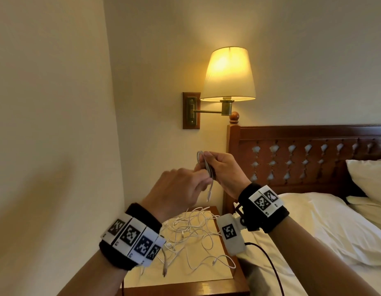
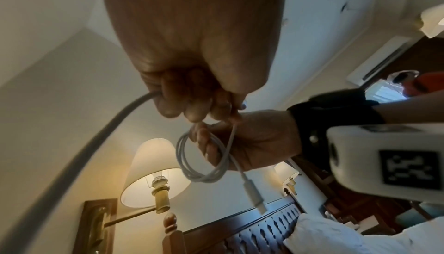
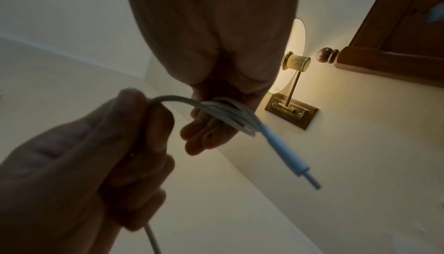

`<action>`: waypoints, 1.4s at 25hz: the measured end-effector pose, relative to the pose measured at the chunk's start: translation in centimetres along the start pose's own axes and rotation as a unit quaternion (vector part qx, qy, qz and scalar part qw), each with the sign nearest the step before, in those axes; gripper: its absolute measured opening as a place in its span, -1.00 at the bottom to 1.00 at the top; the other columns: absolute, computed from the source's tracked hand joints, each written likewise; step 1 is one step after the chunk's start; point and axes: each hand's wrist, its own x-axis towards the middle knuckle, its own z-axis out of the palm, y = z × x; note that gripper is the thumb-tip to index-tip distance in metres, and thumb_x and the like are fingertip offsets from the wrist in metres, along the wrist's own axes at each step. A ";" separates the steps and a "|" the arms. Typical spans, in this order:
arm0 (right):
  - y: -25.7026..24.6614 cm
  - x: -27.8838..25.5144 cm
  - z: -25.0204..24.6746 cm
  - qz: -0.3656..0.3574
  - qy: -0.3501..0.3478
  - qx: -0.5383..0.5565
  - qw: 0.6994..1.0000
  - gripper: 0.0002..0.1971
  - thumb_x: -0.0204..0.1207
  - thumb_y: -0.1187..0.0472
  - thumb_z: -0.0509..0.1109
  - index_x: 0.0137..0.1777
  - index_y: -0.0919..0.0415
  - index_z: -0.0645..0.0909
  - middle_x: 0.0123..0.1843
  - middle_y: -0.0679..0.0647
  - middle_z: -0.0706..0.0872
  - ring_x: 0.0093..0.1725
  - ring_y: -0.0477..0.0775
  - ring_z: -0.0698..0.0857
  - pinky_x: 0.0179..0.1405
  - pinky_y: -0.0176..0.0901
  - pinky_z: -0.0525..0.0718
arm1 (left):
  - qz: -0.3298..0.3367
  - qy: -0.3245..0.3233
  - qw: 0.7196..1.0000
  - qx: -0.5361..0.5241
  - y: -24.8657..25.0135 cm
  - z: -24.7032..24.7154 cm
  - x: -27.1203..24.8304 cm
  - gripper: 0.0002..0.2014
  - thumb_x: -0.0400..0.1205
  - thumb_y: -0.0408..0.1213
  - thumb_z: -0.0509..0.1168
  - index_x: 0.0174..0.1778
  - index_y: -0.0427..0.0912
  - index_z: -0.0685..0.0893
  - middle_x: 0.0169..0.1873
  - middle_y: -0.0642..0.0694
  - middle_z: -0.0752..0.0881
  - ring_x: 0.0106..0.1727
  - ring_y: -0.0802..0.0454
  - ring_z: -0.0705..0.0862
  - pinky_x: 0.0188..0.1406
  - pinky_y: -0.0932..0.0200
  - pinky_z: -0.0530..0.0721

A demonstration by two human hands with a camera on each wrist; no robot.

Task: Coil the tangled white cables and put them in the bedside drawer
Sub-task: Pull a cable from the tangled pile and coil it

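The left hand (image 1: 176,189) is raised above the bedside surface (image 1: 206,272), its fingers curled, and its grip pinches a strand of white cable that runs across to the coil. From the left wrist view the fingertips (image 2: 194,113) close on that strand just above the loops, and another length of cable leaves the fist toward the lower left. Below the hands, the rest of the white cables (image 1: 194,233) lie in a loose tangle on the surface, one loop hanging past its right edge. The coil (image 1: 203,165) sits between the two hands, several small loops gathered together, with a short plug end (image 1: 209,194) dangling beneath it. The right hand (image 1: 226,171) grips the coil, its fingers wrapped through and around the loops; the right wrist view shows the loops lying across its fingers (image 3: 206,130). On the wall behind, a lit lamp (image 1: 228,75) hangs on a brass arm. To the right stand the wooden headboard (image 1: 302,154), the bed (image 1: 313,227) and a white pillow (image 1: 371,178).
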 end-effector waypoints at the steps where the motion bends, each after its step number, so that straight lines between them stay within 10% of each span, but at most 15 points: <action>1: 0.2 -0.1 0.0 -0.007 -0.004 -0.025 1.000 -0.68 0.76 0.18 0.11 -0.08 0.33 0.61 -0.36 0.14 0.66 -0.40 0.05 0.64 -0.31 -0.10 0.67 | 0.013 0.027 0.999 0.023 -0.2 -0.2 0.5 -0.65 0.75 0.05 -0.06 -0.10 0.00 0.56 -0.38 0.13 0.60 -0.45 0.15 0.49 -0.47 0.22 0.46; 6: -0.2 -0.6 0.3 0.007 -0.051 -0.027 0.998 -0.66 0.78 0.25 0.06 -0.06 0.36 0.62 -0.37 0.15 0.68 -0.43 0.02 0.67 -0.35 -0.19 0.68 | 0.009 0.116 0.992 0.049 -2.0 -0.3 1.9 -0.68 0.72 0.10 0.02 -0.07 -0.04 0.52 -0.40 0.12 0.61 -0.50 0.19 0.48 -0.53 0.33 0.38; 10: -0.5 -0.1 0.3 0.062 -0.068 0.022 0.996 -0.62 0.80 0.16 0.01 -0.15 0.26 0.56 -0.50 0.03 0.48 -0.54 -0.04 0.41 -0.47 -0.23 0.41 | -0.076 0.162 0.967 -0.182 -3.4 0.7 2.4 -0.70 0.64 0.05 0.24 0.08 -0.11 0.59 -0.46 0.11 0.51 -0.48 0.18 0.46 -0.46 0.43 0.37; 14: -0.9 0.5 0.1 0.104 -0.090 0.098 0.986 -0.63 0.79 0.15 0.03 -0.20 0.23 0.52 -0.53 -0.05 0.34 -0.57 -0.12 0.28 -0.59 -0.36 0.29 | -0.182 0.096 0.928 -0.310 -3.8 1.6 2.4 -0.56 0.56 0.21 0.17 -0.10 -0.09 0.75 -0.23 0.00 0.63 -0.27 0.16 0.55 -0.21 0.21 0.50; 21: -1.3 0.9 0.1 0.126 -0.082 0.125 0.981 -0.62 0.78 0.16 0.05 -0.23 0.24 0.52 -0.55 -0.07 0.30 -0.58 -0.12 0.24 -0.59 -0.32 0.26 | -0.263 -0.024 0.809 -0.526 -3.2 0.3 2.2 -0.58 0.73 0.10 0.07 -0.22 -0.14 0.59 -0.48 0.05 0.42 -0.43 0.13 0.32 -0.39 0.22 0.36; 28: 0.0 1.1 1.5 0.089 -0.019 0.065 0.994 -0.62 0.79 0.13 0.03 -0.20 0.23 0.54 -0.50 -0.03 0.44 -0.51 -0.06 0.40 -0.45 -0.25 0.46 | -0.281 0.026 0.869 -0.406 -2.6 1.0 2.9 -0.53 0.76 0.04 0.06 -0.34 -0.18 0.56 -0.48 -0.05 0.38 -0.45 0.10 0.31 -0.35 0.15 0.34; 32: 0.7 1.0 0.6 0.037 0.062 -0.127 0.989 -0.70 0.75 0.17 0.17 -0.05 0.29 0.69 -0.25 0.10 0.71 -0.22 0.06 0.70 -0.07 0.00 0.74 | -0.279 0.078 0.895 -0.340 -3.1 1.3 3.1 -0.54 0.77 0.00 0.06 -0.38 -0.18 0.47 -0.54 -0.01 0.37 -0.49 0.12 0.31 -0.39 0.19 0.35; 35: 0.8 0.1 -0.6 0.024 0.070 -0.282 0.956 -0.83 0.63 0.16 0.37 0.01 0.20 0.77 -0.14 0.04 0.79 -0.12 -0.03 0.69 -0.12 -0.20 0.66 | -0.281 0.090 0.907 -0.300 -4.1 1.8 2.7 -0.54 0.77 -0.01 0.08 -0.43 -0.15 0.46 -0.56 -0.01 0.41 -0.51 0.11 0.34 -0.41 0.17 0.36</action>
